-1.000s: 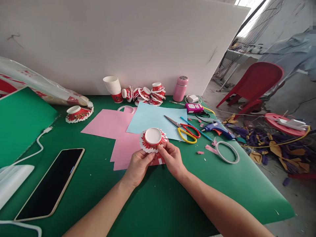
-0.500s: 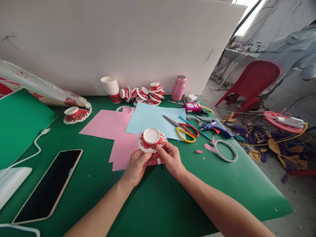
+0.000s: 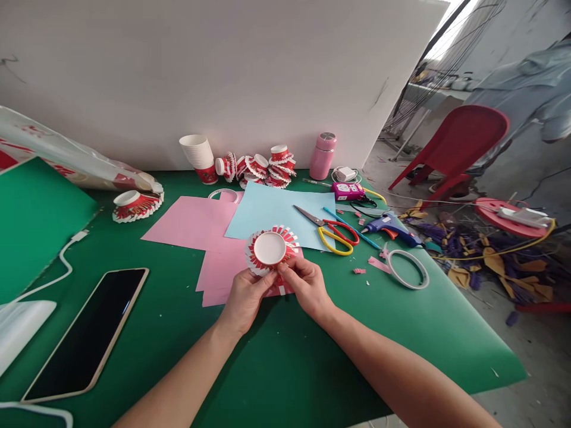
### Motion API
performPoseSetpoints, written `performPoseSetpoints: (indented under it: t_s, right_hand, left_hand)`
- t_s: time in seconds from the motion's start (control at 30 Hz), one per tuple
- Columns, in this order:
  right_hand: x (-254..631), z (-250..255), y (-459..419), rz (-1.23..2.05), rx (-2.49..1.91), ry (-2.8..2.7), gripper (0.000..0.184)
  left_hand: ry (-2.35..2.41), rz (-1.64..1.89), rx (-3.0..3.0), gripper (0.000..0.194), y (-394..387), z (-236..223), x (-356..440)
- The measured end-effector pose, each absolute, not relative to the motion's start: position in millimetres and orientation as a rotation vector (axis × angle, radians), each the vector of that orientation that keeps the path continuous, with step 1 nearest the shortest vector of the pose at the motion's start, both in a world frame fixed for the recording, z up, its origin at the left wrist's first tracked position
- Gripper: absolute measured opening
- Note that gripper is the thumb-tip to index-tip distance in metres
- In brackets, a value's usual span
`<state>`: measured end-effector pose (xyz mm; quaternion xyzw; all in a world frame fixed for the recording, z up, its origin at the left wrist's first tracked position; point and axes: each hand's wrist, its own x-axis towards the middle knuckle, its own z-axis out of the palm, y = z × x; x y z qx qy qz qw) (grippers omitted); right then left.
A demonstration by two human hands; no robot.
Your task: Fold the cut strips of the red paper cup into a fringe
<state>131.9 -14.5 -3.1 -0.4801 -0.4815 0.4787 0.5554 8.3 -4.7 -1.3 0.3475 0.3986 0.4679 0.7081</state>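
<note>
Two hands meet over the pink paper (image 3: 214,238) near the middle of the green table (image 3: 285,368) — the left hand (image 3: 244,297) and right hand (image 3: 307,286) both pinch the near edge of a cut paper cup (image 3: 269,249), its red and white strips fanned out, base tilted up toward the person. Scissors (image 3: 332,233) lie just right on blue paper (image 3: 276,211); a phone (image 3: 84,333) rests near left.

My left hand (image 3: 244,295) & right hand (image 3: 307,286) pinch the fringed paper cup (image 3: 269,249) btwn fingertips, white base tilted up toward me (red-white strips fan out). Pink paper (image 3: 196,223) under it. Scissors (image 3: 332,233) just right of my hands, phone (image 3: 87,333) well left.
</note>
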Motion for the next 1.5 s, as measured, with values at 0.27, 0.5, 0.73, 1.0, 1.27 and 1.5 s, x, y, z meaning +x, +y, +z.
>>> performPoseSetpoints:
  t_s: [0.27,0.5,0.73,1.0,1.27,1.5]
  right_hand:
    - [131.5,-1.6,-15.7,1.023,-1.166,-1.23,0.029]
    - [133.7,-2.1,-14.3,1.063,-1.178,-1.244,0.031]
    - [142.4,0.7,-9.5,0.955,-1.195,-1.224,0.024]
    - [145.2,-7.7,-7.9,0.61,-1.244,-1.474,0.005]
    - [150.3,-14.3,-2.8,0.001,-1.125,-1.883,0.03]
    - [147.4,-5.1,-7.1,-0.13,-0.96,-1.915,0.025]
  left_hand:
    - [0.895,1.09,0.8,0.022,-5.9,-2.5,8.6]
    - [0.821,1.071,0.716,0.02,-2.8,1.5,7.0]
    - [0.83,1.075,0.598,0.015,3.4,6.3,2.7]
    - [0.74,1.157,0.574,0.015,9.6,5.5,-2.9]
    - [0.684,1.149,0.547,0.025,9.9,12.3,-6.0]
    - [0.682,1.096,0.554,0.02,7.7,10.9,-3.2]
